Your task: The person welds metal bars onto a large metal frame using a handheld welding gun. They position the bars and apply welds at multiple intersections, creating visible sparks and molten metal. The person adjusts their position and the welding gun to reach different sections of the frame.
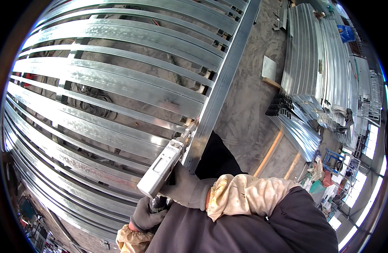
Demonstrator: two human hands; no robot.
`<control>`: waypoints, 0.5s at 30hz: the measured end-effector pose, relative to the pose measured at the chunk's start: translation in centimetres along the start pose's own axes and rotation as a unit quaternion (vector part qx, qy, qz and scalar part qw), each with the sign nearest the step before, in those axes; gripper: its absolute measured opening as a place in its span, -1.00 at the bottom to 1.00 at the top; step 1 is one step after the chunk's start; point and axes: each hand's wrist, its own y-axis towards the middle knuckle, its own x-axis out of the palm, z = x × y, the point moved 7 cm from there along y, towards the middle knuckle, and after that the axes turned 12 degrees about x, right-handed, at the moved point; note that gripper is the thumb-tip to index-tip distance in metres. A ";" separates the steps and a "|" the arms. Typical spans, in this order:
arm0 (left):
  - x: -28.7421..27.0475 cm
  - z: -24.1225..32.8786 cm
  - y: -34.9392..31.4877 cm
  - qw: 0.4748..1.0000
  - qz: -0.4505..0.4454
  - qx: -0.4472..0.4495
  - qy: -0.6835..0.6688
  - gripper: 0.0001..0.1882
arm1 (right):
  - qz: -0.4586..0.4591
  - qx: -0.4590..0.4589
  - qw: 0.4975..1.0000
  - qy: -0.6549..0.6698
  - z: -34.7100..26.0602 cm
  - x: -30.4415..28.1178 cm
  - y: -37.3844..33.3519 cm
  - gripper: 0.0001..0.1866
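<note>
A white, boxy welding gun with a slim metal nozzle slants up and to the right in front of me. The nozzle tip is by the corner where a galvanized slat meets the frame's long side rail; whether it touches I cannot tell. My right hand, in a grey glove, is closed round the gun's grip, its fingers partly hidden. Below the gun's rear end, my gloved left hand is wrapped round the black hose end.
Long parallel slats fill the left side over the dusty floor. Coiled cables lie beneath them. Stacked metal profiles stand at the right, with a smaller bundle nearer. Orange strips and a metal plate lie on the floor.
</note>
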 end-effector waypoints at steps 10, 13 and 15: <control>0.4 1.2 0.3 1.000 0.014 0.015 0.009 -0.48 | 0.002 0.001 1.000 -0.024 -0.8 -0.1 -0.1 -0.50; 0.2 0.6 0.3 1.000 0.016 0.013 0.011 -0.51 | 0.016 -0.012 0.999 -0.036 -0.8 -0.2 -0.2 -0.51; 0.1 0.4 0.3 1.000 0.011 0.005 0.023 -0.54 | 0.022 -0.016 0.999 -0.044 -0.9 -0.3 -0.3 -0.51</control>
